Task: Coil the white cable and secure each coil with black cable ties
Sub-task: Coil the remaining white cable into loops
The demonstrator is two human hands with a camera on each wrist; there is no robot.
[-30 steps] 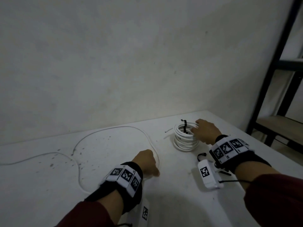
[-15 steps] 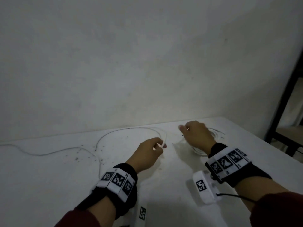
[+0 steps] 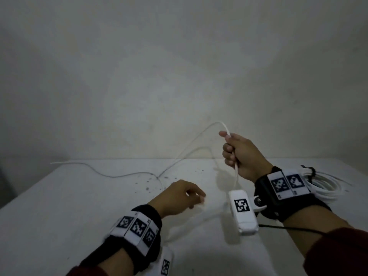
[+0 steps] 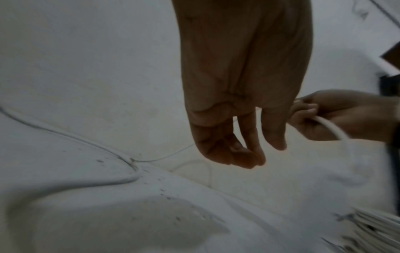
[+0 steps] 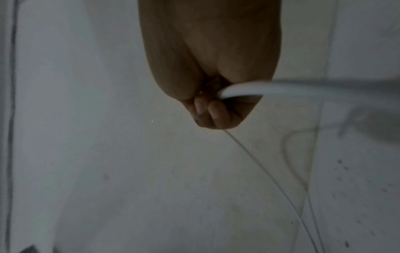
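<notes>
My right hand (image 3: pixel 229 150) is raised above the white table (image 3: pixel 79 206) and grips the white cable (image 3: pixel 201 134) in a fist. In the right wrist view the right hand (image 5: pixel 214 111) has the cable (image 5: pixel 244 89) running through its fingers. From that fist the cable arches up, falls left to the table and trails off to the far left edge. Its short end hangs down below the fist. My left hand (image 3: pixel 189 196) hovers low over the table, and in the left wrist view the left hand (image 4: pixel 244 154) has loosely curled fingers with nothing seen in them. A finished coil (image 3: pixel 328 186) with a black tie (image 3: pixel 309 172) lies behind my right wrist.
A plain wall (image 3: pixel 179 76) rises right behind the table's far edge. Dark specks (image 3: pixel 147 188) dot the tabletop near the cable's bend. The table's left edge (image 3: pixel 23 192) slants toward me. In the left wrist view the coil (image 4: pixel 378 227) sits at the lower right.
My right hand left the tied coil, took the loose cable and lifted it. My left hand let the cable go and dropped lower. The view swung left, off the dark shelf frame.
</notes>
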